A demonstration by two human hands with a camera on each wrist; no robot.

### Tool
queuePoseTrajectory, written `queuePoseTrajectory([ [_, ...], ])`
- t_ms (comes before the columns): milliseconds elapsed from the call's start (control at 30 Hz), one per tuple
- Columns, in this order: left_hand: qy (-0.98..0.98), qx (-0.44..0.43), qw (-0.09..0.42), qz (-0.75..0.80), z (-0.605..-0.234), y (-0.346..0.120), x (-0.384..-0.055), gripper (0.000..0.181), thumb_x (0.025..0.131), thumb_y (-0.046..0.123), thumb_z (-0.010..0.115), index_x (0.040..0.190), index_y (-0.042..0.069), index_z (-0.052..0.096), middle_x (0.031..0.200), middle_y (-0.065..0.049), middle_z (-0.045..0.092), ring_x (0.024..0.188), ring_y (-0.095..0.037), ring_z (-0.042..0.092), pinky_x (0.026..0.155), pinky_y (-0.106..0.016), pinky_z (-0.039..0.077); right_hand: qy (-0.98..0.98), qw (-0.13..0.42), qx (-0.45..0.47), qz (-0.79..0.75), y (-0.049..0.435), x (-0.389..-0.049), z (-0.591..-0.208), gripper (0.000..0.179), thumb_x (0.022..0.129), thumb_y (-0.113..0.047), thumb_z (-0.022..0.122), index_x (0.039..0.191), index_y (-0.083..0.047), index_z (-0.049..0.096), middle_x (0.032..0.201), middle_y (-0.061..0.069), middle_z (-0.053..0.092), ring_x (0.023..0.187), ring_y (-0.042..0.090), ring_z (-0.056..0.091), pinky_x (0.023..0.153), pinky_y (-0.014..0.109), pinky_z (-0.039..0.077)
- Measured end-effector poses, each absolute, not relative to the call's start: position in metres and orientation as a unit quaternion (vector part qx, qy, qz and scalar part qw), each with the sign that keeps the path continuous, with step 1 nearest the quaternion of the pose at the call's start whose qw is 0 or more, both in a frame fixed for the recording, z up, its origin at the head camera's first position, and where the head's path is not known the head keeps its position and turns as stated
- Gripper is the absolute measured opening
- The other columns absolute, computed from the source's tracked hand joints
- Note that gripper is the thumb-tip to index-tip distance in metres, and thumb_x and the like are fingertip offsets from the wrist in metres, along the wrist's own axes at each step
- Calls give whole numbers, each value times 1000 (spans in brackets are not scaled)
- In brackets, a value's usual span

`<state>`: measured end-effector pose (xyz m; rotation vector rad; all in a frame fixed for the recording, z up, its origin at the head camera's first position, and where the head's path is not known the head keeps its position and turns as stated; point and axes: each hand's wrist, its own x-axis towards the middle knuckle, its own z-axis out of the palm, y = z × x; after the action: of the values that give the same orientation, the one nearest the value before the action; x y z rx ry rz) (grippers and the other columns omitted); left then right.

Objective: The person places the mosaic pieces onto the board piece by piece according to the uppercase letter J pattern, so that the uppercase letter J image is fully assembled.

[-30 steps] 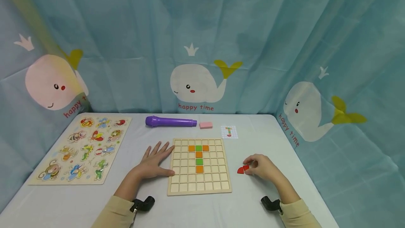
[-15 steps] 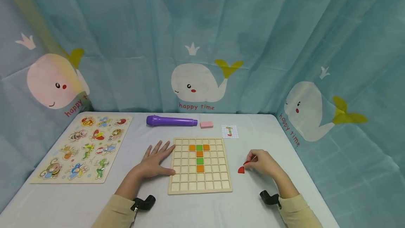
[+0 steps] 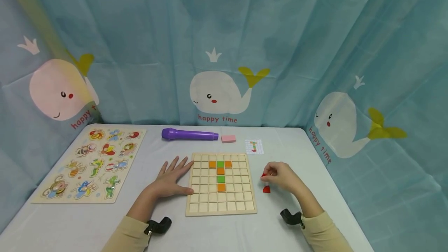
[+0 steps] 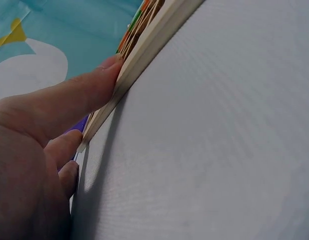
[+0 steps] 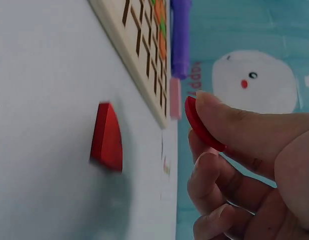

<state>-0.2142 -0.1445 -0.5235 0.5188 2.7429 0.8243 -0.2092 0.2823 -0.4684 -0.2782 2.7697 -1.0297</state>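
Observation:
My right hand [image 3: 281,176] pinches a red curved-edged tile [image 5: 202,125] between thumb and fingers, to the right of the wooden grid board [image 3: 206,207]. A second red tile [image 3: 266,189], shaped like a quarter circle, lies on the table just below that hand. My left hand [image 3: 168,182] lies with fingers spread along the board's left side; its thumb [image 4: 94,82] touches the edge in the left wrist view. In the board, orange and green square tiles [image 3: 221,179] form a T, with a top row and a stem below it.
A small pattern card [image 3: 259,147] lies beyond the board's right corner. Behind the board are a purple microphone-shaped stick [image 3: 190,135] and a pink block [image 3: 228,139]. An insect picture puzzle [image 3: 70,154] covers the table's left side. A blue whale-print curtain [image 3: 147,88] hangs behind.
My right hand has picked up one of the two red tiles and moved slightly left and away from me. The other red tile stays put. My left hand has not moved.

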Motion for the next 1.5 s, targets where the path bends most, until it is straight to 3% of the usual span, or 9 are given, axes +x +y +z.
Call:
queuePoseTrajectory([
  [200,936,178,116,282,-523,-144,-214,112,72,67,78,161,20,29,169,-12,16,156,-42,-3,122,-65,-10,932,91,-101,-335,262,-205,-467,6,91,-14,75,94,-18,73,90,-5,68,76,13,58,61,27,50],
  [433,936,179,113,282,-522,-143,-213,112,72,66,79,161,20,29,169,-13,16,156,-42,-2,121,-65,-9,924,113,-106,-351,241,-200,-467,6,92,-18,75,88,-18,70,79,-2,62,62,17,54,48,31,48],
  [867,938,183,112,271,-525,-142,-217,112,72,70,76,161,23,29,169,-12,17,156,-41,-2,122,-64,-9,909,114,-174,-361,212,-194,-482,7,91,-21,77,87,-20,71,77,-10,66,70,9,58,62,23,50],
  [1167,941,177,110,268,-524,-144,-215,111,72,68,77,161,21,30,169,-12,18,156,-41,-1,122,-65,-9,882,151,-184,-408,183,-185,-488,7,89,-22,79,87,-21,72,78,-9,67,70,10,59,62,21,51],
  [1500,939,177,107,275,-525,-145,-214,110,73,67,77,161,21,30,169,-12,18,156,-41,-1,122,-65,-9,888,141,-184,-398,166,-182,-493,10,88,-22,80,84,-21,72,75,-11,65,67,6,57,60,19,49],
])
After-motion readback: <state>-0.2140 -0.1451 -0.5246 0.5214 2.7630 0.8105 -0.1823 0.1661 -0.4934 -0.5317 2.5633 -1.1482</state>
